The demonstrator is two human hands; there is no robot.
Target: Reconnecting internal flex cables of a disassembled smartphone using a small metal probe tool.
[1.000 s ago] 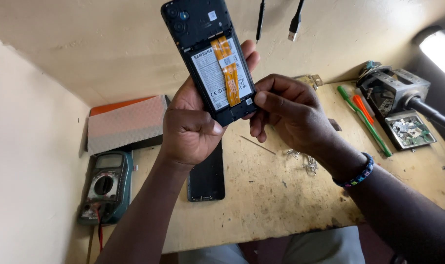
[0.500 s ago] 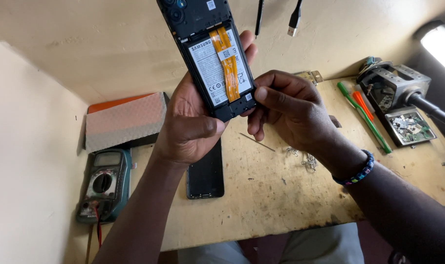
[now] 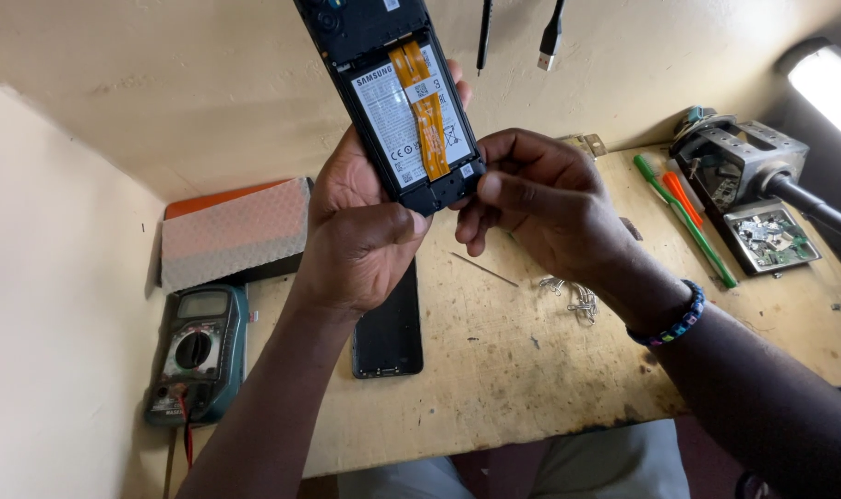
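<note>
I hold an opened black phone (image 3: 394,102) upright above the wooden bench, its back cover off, showing a white battery crossed by an orange flex ribbon. My left hand (image 3: 360,236) grips the phone's lower part from behind and the left side. My right hand (image 3: 540,199) pinches the phone's bottom right corner with thumb and fingertips. A beaded bracelet (image 3: 674,319) sits on my right wrist. Whether the right fingers hold a small tool is hidden.
A black phone back cover (image 3: 390,333) lies flat on the bench (image 3: 494,388) under my hands. A multimeter (image 3: 197,351) sits at left, a padded box (image 3: 231,231) behind it. Small screws (image 3: 573,296), green and orange screwdrivers (image 3: 683,217), a metal vise (image 3: 739,157) and a parts tray (image 3: 769,236) are at right. Cables (image 3: 551,32) hang above.
Both hands have lifted the phone higher and a little further from me; its top edge now leaves the view. The grip on it looks the same.
</note>
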